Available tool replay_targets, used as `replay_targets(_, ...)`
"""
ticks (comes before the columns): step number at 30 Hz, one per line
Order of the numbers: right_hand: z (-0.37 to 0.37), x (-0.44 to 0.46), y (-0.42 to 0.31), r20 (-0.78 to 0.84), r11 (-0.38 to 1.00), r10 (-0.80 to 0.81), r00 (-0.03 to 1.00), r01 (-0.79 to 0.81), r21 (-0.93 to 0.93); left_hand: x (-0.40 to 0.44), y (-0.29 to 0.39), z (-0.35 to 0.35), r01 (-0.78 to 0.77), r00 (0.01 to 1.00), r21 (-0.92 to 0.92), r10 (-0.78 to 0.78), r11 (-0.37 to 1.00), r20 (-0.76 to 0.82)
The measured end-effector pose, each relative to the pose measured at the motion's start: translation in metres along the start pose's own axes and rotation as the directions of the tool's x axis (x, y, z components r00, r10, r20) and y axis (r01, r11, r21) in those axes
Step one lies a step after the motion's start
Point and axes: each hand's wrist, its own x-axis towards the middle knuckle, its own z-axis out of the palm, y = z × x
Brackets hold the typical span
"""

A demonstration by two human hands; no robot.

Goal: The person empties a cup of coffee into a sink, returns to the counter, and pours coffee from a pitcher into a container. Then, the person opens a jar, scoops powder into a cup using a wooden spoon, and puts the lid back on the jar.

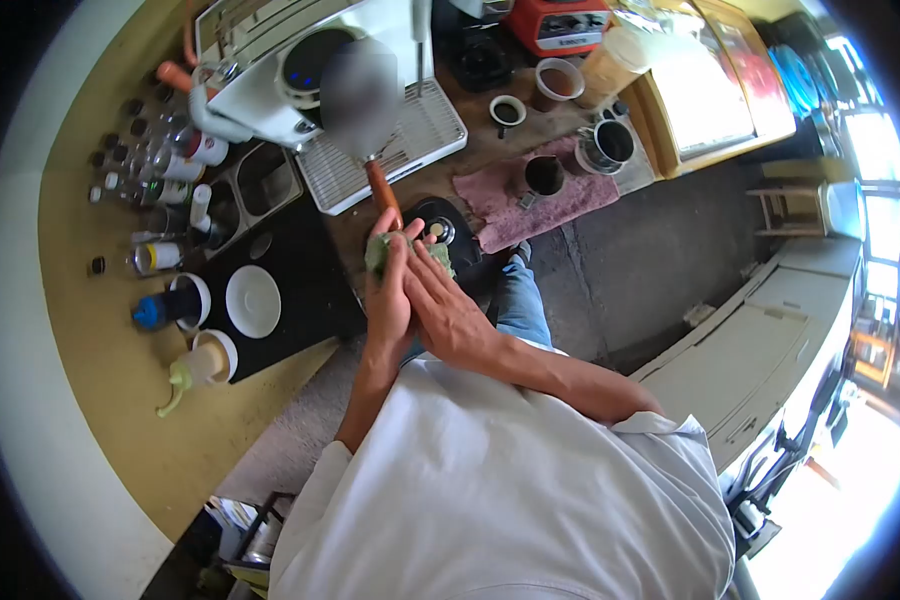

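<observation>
My left hand (390, 305) and my right hand (452, 312) are brought together in front of my body. Between them is a crumpled green cloth (378, 254), whose edges stick out on both sides. The palms are hidden, and fingers lie over the cloth. Just beyond my fingertips is a brown portafilter handle (382, 188) that leads up to the espresso machine (260, 95). A black tamping mat (464, 246) with a round metal piece (438, 230) on it lies right beside my hands.
A pink towel (580, 200) bears metal pitchers (544, 176). Cups and a red blender base (560, 25) stand behind. Several bottles (175, 165) line the left wall near a small sink (267, 180). A white bowl (254, 301) sits on the black counter.
</observation>
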Motion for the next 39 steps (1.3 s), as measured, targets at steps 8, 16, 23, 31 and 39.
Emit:
replay_targets(8, -0.064, -0.001, -0.001, 0.115, 0.964, 0.092, 0.989, -0.117, 0.241, 0.013, -0.003, 0.005, 0.060, 0.997, -0.144, -0.053, 0.988, 0.049)
replay_targets(16, -0.055, 0.007, 0.003, 0.048, 0.951, 0.059, 0.997, -0.071, 0.301, -0.003, -0.003, -0.001, -0.314, 0.841, 0.497, 0.480, 0.809, -0.250)
replay_targets(23, -0.064, 0.003, 0.010, 0.286, 0.907, 0.222, 0.932, -0.305, 0.289, -0.019, -0.013, -0.086, -0.156, 0.670, 0.741, 0.621, 0.653, -0.407)
replay_targets(31, -0.087, -0.020, 0.040, 0.096, 0.934, 0.308, 0.947, -0.320, 0.158, 0.003, -0.039, -0.180, 0.096, 0.674, 0.925, 0.659, 0.369, -0.333)
replay_targets(39, -0.135, -0.044, 0.054, 0.051, 0.864, 0.491, 0.869, -0.494, 0.100, 0.000, -0.056, -0.180, 0.173, 0.790, 0.977, 0.575, 0.123, -0.212)
